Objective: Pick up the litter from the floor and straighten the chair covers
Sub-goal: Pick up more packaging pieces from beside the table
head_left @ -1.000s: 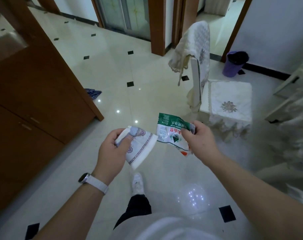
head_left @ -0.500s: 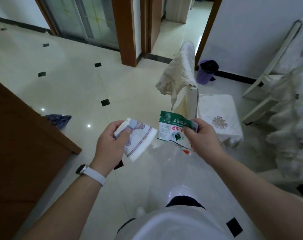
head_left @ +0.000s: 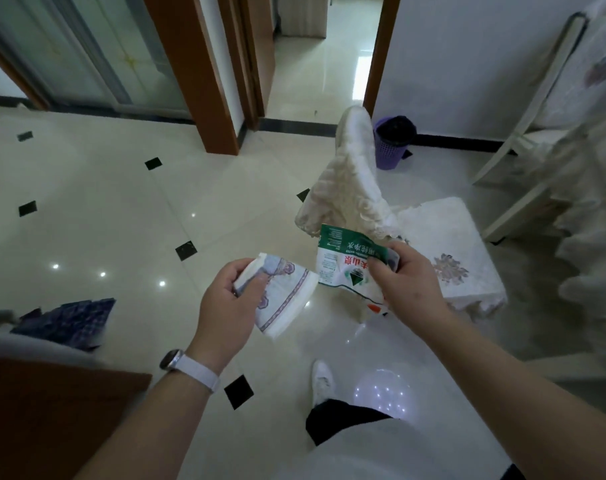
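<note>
Litter: crumpled green-and-white plastic wrapper (head_left: 343, 268), pinched in right hand (head_left: 409, 285); white purple-patterned paper packet (head_left: 284, 296), gripped by curled left hand (head_left: 225, 306). Both held above floor, well short of purple bin (head_left: 393, 142). Risk: light pinch, so the wrapper could slip.

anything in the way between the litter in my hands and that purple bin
Yes. The chair with its rumpled cover stands between the purple bin and both the wrapper in your right hand and the paper cup in your left hand, its back hiding the bin's left edge. The floor left of the chair looks open.
</note>
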